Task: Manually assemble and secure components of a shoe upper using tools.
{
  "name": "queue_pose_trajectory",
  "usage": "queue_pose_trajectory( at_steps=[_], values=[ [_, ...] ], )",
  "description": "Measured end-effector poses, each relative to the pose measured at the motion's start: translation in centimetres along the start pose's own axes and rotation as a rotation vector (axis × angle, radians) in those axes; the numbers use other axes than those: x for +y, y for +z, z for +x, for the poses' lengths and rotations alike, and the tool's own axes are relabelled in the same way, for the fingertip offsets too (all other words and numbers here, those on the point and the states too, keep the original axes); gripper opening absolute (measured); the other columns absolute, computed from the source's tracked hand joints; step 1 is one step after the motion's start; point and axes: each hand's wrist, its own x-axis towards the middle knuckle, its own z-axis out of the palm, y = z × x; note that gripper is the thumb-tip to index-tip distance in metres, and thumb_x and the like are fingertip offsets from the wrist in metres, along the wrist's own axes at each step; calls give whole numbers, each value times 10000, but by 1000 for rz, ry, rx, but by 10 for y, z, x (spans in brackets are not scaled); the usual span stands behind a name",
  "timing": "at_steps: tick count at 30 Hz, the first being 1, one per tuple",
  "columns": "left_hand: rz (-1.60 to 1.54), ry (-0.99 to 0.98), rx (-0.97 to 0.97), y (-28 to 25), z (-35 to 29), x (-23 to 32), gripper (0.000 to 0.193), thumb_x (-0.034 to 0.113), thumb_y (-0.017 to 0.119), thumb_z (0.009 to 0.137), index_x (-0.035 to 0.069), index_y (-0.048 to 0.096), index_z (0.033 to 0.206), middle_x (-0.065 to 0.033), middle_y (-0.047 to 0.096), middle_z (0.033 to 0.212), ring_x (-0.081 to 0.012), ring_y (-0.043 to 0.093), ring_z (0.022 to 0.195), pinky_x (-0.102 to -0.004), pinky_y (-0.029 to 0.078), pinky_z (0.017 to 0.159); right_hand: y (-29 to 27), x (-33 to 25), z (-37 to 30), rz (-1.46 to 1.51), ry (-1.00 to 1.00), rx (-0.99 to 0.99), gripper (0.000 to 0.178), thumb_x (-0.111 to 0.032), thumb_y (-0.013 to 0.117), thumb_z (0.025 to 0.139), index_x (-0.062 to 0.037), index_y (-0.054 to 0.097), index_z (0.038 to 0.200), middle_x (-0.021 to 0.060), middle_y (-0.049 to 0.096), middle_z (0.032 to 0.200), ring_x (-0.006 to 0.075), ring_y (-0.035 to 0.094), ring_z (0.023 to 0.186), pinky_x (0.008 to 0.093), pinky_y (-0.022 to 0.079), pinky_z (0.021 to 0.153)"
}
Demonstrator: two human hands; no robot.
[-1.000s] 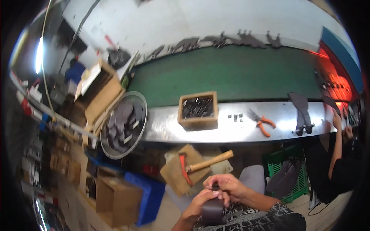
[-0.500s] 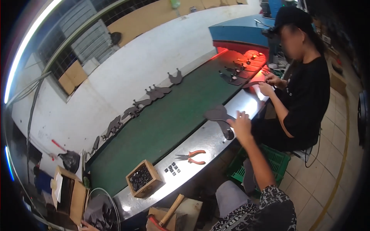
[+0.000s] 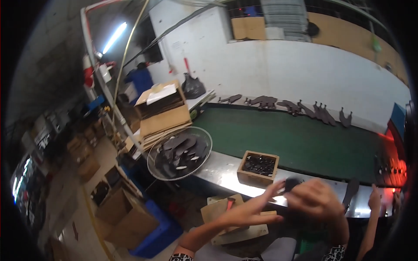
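Note:
Both my hands are raised in front of the metal ledge. My left hand reaches in with its fingers stretched out, close beside a dark flat piece. My right hand, smeared by motion, is bent around that piece, which is partly hidden and too blurred to name exactly. Just beyond my hands stands a wooden box full of small dark parts. Below them, a wooden-handled tool with a red end lies on a small stand.
A round wire basket holds dark sole-shaped pieces, left of the wooden box. Behind it stand cardboard boxes. More dark pieces line the far edge of the green belt. At right, a co-worker's hand is near another dark sole-shaped piece.
The view has swung left toward the basket and boxes. My right hand has come off the ledge's far right toward my left hand, now holding a dark piece. My left hand has risen from the basket.

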Motion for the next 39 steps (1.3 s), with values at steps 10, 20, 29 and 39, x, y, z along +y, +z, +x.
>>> queue_pose_trajectory(
  at_steps=[10, 20, 29, 39],
  values=[
    [261, -127, 925, 22, -102, -65, 272, 196, 554, 976, 0, 560, 1165, -163, 566, 1193, -267, 562, 1094, -381, 429, 970, 223, -64, -65, 187, 648, -535, 637, -594, 564, 845, -1, 549, 1076, 149, 666, 825, 303, 681, 744, 423, 536, 612],
    [351, -472, 1086, -9, -84, -153, 410, 323, 492, 999, -44, 571, 1164, -213, 554, 1266, -325, 523, 1176, -384, 365, 1023, 176, -84, -123, 652, 1226, -198, 414, -359, 743, 835, 9, 562, 780, 92, 502, 521, 221, 501, 462, 330, 415, 491],
    [946, -57, 582, -61, 34, -178, 292, 11, 586, 816, 47, 674, 1092, -155, 595, 1139, -350, 525, 1105, -421, 434, 951, 127, -127, -169, 1206, 1616, 666, 306, -239, 660, 925, -32, 549, 729, -17, 440, 469, 70, 394, 349, 254, 277, 348],
    [1230, -28, -242, -122, 134, -247, 337, -31, 640, 720, 77, 722, 1029, -141, 625, 982, -325, 599, 966, -397, 507, 848, 125, -145, -188, 1071, 1798, 609, 320, -269, 689, 899, -16, 608, 720, -19, 489, 476, 58, 451, 390, 242, 311, 381]
  ],
)
